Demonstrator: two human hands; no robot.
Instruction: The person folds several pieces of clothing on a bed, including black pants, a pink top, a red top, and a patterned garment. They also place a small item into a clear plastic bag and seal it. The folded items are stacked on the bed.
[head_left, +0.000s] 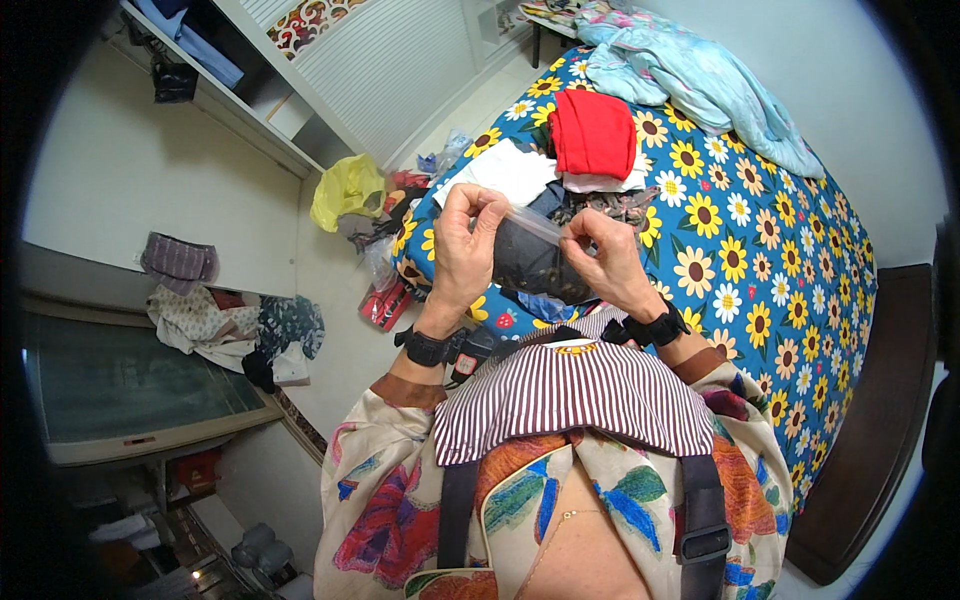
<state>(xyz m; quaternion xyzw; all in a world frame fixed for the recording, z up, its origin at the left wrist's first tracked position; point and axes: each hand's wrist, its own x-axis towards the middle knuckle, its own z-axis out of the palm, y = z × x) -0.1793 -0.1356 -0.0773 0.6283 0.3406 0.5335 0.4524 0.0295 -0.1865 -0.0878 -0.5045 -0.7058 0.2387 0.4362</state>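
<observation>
Between my two hands, in front of my chest, hangs a clear plastic bag (536, 259) with dark cloth inside. My left hand (471, 232) pinches the bag's upper edge at its left end. At the right end of the same edge, my right hand (606, 251) grips it between thumb and fingers. Beyond the bag, on the bed, lie a folded red cloth (592, 135), a white cloth (499, 174) and a dark patterned garment (619, 206). A blue cloth (546, 307) shows just below the bag.
The bed with a sunflower-print sheet (750, 255) fills the right side, a light blue quilt (690, 82) at its far end. On the floor left of it are a yellow plastic bag (346, 191) and a red box (385, 306). Clothes (217, 322) are heaped farther left.
</observation>
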